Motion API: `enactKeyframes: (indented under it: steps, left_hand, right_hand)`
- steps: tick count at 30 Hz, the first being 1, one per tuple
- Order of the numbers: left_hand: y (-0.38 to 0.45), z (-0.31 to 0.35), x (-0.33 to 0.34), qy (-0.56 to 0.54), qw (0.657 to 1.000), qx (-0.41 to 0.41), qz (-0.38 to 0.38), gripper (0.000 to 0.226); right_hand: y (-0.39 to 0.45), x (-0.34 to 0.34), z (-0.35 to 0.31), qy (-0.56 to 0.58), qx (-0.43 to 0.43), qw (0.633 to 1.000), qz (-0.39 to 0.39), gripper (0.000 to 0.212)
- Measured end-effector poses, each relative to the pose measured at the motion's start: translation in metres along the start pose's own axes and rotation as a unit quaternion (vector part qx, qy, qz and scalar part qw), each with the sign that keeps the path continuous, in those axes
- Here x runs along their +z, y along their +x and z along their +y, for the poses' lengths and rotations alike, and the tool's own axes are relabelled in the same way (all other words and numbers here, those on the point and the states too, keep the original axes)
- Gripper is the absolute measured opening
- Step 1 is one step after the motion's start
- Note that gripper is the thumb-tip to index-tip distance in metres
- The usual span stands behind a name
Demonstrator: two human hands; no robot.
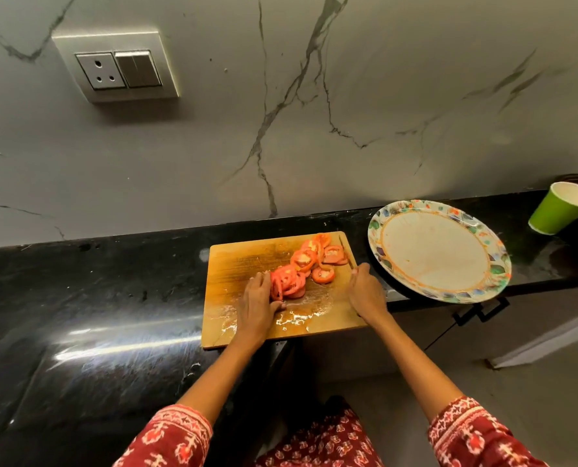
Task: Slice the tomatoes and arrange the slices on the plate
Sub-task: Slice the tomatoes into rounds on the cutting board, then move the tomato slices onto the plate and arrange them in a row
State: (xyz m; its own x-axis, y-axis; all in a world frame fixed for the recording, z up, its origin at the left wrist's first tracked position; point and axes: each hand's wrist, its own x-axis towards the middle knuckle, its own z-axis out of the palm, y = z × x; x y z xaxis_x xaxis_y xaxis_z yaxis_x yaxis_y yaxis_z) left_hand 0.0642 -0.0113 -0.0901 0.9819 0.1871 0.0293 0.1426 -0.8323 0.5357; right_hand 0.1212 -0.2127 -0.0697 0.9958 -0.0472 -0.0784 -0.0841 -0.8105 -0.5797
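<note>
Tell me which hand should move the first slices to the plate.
Probably the left hand: it already touches the tomato slices on the cutting board. The right hand sits nearer the plate but grips the knife.

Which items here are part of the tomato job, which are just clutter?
In the job: tomato slices, wooden cutting board, knife held in right hand, left hand against the slices, floral plate.

Lying about: green paper cup, wall socket panel.
</note>
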Motion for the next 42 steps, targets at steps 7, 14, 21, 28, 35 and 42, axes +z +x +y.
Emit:
enactKeyframes:
  steps: [7,14,21,28,35,42]
  left_hand:
    - [0.016,0.002,0.000,0.020,1.000,-0.014,0.019,0.074]
    - [0.027,-0.008,-0.005,-0.027,0.999,0.020,0.004,0.077]
    - [0.023,-0.018,-0.003,-0.064,0.997,0.040,0.024,0.074]
    - [0.032,-0.018,-0.005,-0.106,0.992,0.021,0.058,0.056]
    - [0.034,-0.022,-0.016,-0.122,0.991,0.011,0.061,0.051]
    - [0.025,-0.033,-0.023,-0.131,0.988,-0.014,0.075,0.048]
  right_hand:
    - [0.000,-0.001,0.021,-0.162,-0.036,0.986,-0.014,0.017]
    - [0.015,-0.013,0.021,-0.199,-0.077,0.977,0.024,0.022]
    - [0.023,-0.005,0.013,-0.201,-0.062,0.978,0.013,0.023]
    - [0.033,-0.009,0.019,-0.182,0.014,0.983,0.012,0.023]
    - [0.061,-0.009,0.006,-0.296,0.016,0.955,-0.019,0.027]
    - [0.060,-0.013,0.000,-0.242,-0.053,0.968,0.044,0.021]
